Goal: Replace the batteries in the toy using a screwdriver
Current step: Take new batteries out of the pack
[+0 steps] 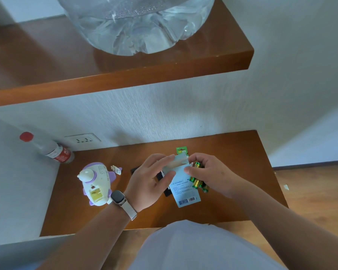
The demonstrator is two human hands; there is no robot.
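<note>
Toy (pixel 95 184) left of battery pack (pixel 183 190), bottle (pixel 53 149) near socket (pixel 83 140), jug (pixel 137 22) overhead

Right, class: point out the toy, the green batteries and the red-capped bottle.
toy (pixel 101 181): head view, white body.
green batteries (pixel 196 183): head view, side of one cell.
red-capped bottle (pixel 47 147): head view, clear body.

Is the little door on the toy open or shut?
Open, it seems: the toy has a square hole in its body showing yellow inside, with no cover over it.
</note>
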